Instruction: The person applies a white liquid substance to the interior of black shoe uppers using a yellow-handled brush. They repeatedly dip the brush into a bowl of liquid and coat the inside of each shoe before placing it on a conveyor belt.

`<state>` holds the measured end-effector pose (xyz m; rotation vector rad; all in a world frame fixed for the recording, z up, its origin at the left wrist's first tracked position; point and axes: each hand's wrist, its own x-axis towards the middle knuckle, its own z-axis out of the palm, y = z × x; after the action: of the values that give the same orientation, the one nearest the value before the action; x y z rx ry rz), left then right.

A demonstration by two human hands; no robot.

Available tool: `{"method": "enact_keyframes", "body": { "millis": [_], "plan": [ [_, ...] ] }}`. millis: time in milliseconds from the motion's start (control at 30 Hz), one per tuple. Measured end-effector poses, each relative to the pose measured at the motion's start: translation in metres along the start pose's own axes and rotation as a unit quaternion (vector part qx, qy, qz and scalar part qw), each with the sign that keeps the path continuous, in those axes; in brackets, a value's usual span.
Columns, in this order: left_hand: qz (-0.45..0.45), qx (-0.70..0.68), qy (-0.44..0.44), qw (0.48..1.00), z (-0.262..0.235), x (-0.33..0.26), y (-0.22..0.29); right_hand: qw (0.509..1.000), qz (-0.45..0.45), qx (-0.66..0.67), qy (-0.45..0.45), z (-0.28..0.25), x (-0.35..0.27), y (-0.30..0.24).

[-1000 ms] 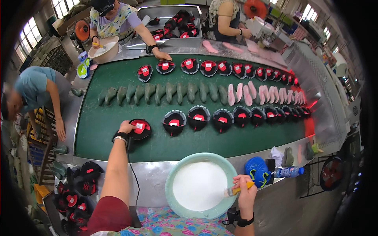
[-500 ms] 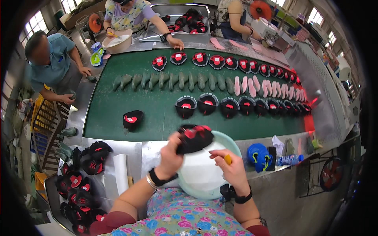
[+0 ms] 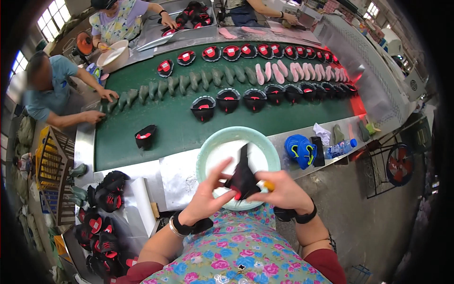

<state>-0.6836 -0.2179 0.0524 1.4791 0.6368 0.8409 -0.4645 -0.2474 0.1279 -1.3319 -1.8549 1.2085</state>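
Observation:
Both hands hold a black shoe upper (image 3: 242, 176) with red lining over a pale green basin (image 3: 271, 147) of white liquid. It is tilted, with a narrow black end pointing away from me. My left hand (image 3: 208, 191) grips its left side between thumb and fingers. On its other side is my right hand (image 3: 285, 190), fingers closed on the edge. A yellow-handled tool (image 3: 269, 185) sticks out of that same hand; its far end is hidden. Beyond the basin, a lone shoe upper (image 3: 145, 136) sits on the green belt (image 3: 175, 137), left of a row of similar uppers (image 3: 203, 109).
Dark green shoe lasts (image 3: 183, 84) and pink insoles (image 3: 268, 71) line the belt. Uppers are heaped (image 3: 97, 232) at my left beside a white roll (image 3: 143, 203). A blue shoe (image 3: 301, 150) and bottle (image 3: 341, 148) lie right. A co-worker (image 3: 54, 90) reaches onto the belt's left end.
The shoe upper has been turned and lowered nearer to me, and my right hand has come onto it. My view has shifted. The co-worker at left now has both hands at the lasts.

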Motion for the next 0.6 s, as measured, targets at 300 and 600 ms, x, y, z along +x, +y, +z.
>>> {"method": "enact_keyframes", "body": {
  "millis": [300,600],
  "plan": [
    [-0.122,0.012,-0.095,0.988,-0.017,-0.067,-0.012,0.987,-0.031,-0.052,0.148,0.02,0.01,0.043],
    [-0.383,-0.122,0.046,0.914,-0.034,-0.123,-0.035,0.957,0.12,-0.066,0.257,0.06,0.014,0.147]
  ]
}}
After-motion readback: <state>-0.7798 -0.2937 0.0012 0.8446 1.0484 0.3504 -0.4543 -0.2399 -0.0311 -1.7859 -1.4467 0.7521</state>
